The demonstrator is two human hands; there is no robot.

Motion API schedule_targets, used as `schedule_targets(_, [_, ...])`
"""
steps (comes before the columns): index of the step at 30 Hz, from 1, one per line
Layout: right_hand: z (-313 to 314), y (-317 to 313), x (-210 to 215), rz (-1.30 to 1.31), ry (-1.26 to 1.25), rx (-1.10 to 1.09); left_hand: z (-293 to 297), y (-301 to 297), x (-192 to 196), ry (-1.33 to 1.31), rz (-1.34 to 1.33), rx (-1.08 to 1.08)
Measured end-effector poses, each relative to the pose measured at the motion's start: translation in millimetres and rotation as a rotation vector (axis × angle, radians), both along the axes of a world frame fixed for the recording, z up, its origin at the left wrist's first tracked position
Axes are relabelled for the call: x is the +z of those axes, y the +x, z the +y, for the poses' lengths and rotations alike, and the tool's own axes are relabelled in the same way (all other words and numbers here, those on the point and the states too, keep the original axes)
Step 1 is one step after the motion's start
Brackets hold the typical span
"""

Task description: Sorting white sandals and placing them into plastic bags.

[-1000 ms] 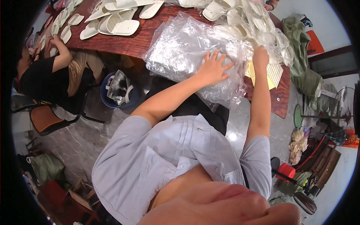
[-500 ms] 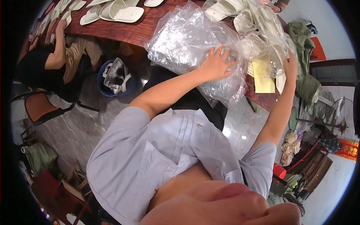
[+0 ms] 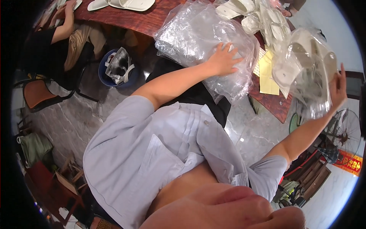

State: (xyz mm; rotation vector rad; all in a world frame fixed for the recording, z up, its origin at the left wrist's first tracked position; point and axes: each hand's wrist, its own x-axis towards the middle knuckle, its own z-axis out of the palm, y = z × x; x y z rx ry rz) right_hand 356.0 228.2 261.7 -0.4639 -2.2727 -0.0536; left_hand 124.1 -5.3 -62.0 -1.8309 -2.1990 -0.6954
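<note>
At the far left, beyond the counter [image 3: 126, 21], another person [image 3: 57, 42] sits on a chair. Near this person, below the counter's edge, a blue bucket [image 3: 114, 72] stands on the floor with crumpled plastic inside.

On the counter lies a stack of clear plastic bags [image 3: 190, 38]. We press our left hand [image 3: 223, 59] flat on the near side of this stack, the fingers spread and open, gripping nothing. We judge that the hand lies so to keep the slippery bags from sliding off the counter's edge, where some of them already hang over.

To the right of the stack, yellow paper sheets [image 3: 268, 76] lie on the counter, and behind them is a heap of white slippers [image 3: 263, 19], some in bags.

Further right, past the counter's corner and in the air, our right hand [image 3: 337, 87] holds up a bagged pair of white slippers [image 3: 305, 70]. The grip is closed on the right edge of the bag, so the package hangs free and turns its side to us.

Compared with half a second ago, the left hand has stayed on the stack, while the right hand was then low at the heap and now has lifted the package away from the counter, to the right.
</note>
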Motion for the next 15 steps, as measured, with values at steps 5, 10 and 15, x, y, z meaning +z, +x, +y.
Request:
schedule_targets(5, [-63, -35, 8, 0.184, -0.024, 0.228, 1, -1, -5, 0.072, 0.041, -0.008])
schedule_targets(10, [-120, -120, -48, 0.105, -0.034, 0.637, 9, -12, -18, -0.003, 0.232, 0.062])
schedule_targets(15, [-110, -204, -119, -0.196, 0.185, 0.978, -34, 3, -3, -0.036, 0.060, -0.123])
